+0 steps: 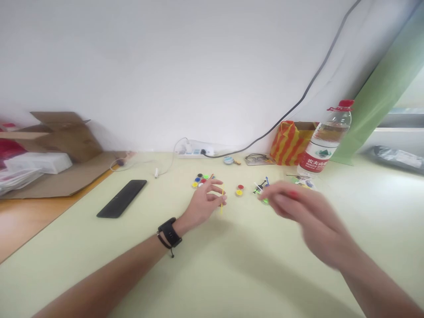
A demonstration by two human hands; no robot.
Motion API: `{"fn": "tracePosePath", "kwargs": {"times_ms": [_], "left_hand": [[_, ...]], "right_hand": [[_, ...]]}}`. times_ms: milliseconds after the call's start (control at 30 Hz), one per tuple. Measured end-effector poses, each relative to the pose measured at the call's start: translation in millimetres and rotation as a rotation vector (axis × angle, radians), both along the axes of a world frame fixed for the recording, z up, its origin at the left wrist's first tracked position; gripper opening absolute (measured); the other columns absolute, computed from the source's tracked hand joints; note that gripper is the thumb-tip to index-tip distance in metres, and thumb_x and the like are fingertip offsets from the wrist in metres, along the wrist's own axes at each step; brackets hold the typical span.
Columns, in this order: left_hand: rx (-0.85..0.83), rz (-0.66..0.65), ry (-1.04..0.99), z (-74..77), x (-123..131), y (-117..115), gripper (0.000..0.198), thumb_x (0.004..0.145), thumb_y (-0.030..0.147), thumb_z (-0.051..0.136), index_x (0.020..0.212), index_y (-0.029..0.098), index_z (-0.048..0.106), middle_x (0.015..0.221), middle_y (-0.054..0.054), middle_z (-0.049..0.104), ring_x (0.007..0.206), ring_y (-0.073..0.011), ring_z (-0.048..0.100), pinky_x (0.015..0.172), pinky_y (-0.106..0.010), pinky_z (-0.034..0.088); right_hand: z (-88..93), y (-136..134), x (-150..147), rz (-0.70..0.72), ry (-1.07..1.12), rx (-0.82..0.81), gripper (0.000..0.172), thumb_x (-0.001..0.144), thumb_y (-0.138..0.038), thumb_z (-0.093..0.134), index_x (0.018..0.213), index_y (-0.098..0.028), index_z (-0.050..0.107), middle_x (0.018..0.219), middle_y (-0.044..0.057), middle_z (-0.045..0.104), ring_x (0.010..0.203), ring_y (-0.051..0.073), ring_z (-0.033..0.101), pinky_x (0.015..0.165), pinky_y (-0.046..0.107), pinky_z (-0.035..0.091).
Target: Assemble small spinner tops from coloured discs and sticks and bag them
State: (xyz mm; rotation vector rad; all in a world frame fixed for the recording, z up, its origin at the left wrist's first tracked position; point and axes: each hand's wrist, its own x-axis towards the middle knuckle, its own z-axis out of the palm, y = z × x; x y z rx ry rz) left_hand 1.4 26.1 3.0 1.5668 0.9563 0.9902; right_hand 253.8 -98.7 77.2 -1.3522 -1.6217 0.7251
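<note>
My left hand [206,201] pinches a thin yellow stick [222,204] upright between thumb and fingers, over the table. My right hand [298,205] is smeared by motion, its fingers pressed together; whether something is in them I cannot make out. By its fingertips lie black, blue and green arrow-like pieces [266,180], with a white sliver close by. Between the hands sit a yellow round piece [239,192] and a red round piece [240,187]. Behind my left hand is a cluster of coloured round pieces [195,184], partly covered by the fingers.
A black flat slab [122,198] lies at left, near an open cardboard box [71,137]. Along the wall are a power strip [195,150] with cables, glasses [257,157] and a red-and-yellow striped bag [291,142]. A large water bottle [326,141] leans at right.
</note>
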Motion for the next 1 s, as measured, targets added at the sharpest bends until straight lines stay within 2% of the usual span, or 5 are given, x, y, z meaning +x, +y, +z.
{"fn": "tracePosePath", "kwargs": {"times_ms": [167,300,533,800,1000], "left_hand": [[0.077,0.049,0.023,2.7,-1.3,12.9,0.032,0.08,0.037,0.084,0.1,0.016,0.071,0.095,-0.009,0.076,0.088,-0.0231,0.075,0.085,-0.038,0.063],[0.139,0.071,0.04,-7.1,-5.7,18.2,0.026,0.083,0.035,0.08,0.1,0.016,0.076,0.102,-0.01,0.078,0.096,-0.0236,0.075,0.095,-0.041,0.061],[0.191,0.022,0.06,-15.3,-15.0,12.0,0.029,0.085,0.035,0.079,0.107,0.017,0.073,0.104,-0.009,0.077,0.095,-0.0213,0.074,0.091,-0.036,0.061],[0.348,-0.142,0.229,-0.2,-5.9,-10.7,0.018,0.096,0.031,0.065,0.102,0.021,0.079,0.099,-0.005,0.079,0.09,-0.0198,0.072,0.083,-0.03,0.057],[0.404,-0.117,0.28,-1.3,-5.3,-6.9,0.016,0.095,0.03,0.066,0.1,0.022,0.078,0.098,-0.005,0.079,0.088,-0.0194,0.072,0.079,-0.029,0.055]], "right_hand": [[-39.0,74.2,-11.5,0.141,-0.44,-0.121,0.046,0.095,-0.033,0.054,0.139,-0.025,0.063,0.074,0.003,0.064,0.071,0.024,0.058,0.066,0.034,0.041],[-68.1,90.7,-13.5,0.145,-0.52,-0.148,0.055,0.091,-0.026,0.057,0.146,-0.023,0.057,0.074,0.003,0.063,0.073,0.023,0.059,0.067,0.031,0.038],[-71.8,73.6,-22.5,0.333,-0.399,-0.089,0.036,0.094,-0.029,0.055,0.129,-0.027,0.066,0.074,-0.001,0.062,0.069,0.019,0.057,0.066,0.031,0.04],[-67.8,72.2,-28.9,0.206,-0.012,-0.093,0.037,0.096,-0.055,0.057,0.115,-0.025,0.067,0.095,0.003,0.065,0.063,0.015,0.052,0.058,0.029,0.04],[-72.3,81.6,-29.6,0.148,0.057,-0.161,0.031,0.091,-0.05,0.061,0.09,-0.019,0.069,0.088,0.004,0.068,0.067,0.016,0.053,0.06,0.029,0.04]]}}
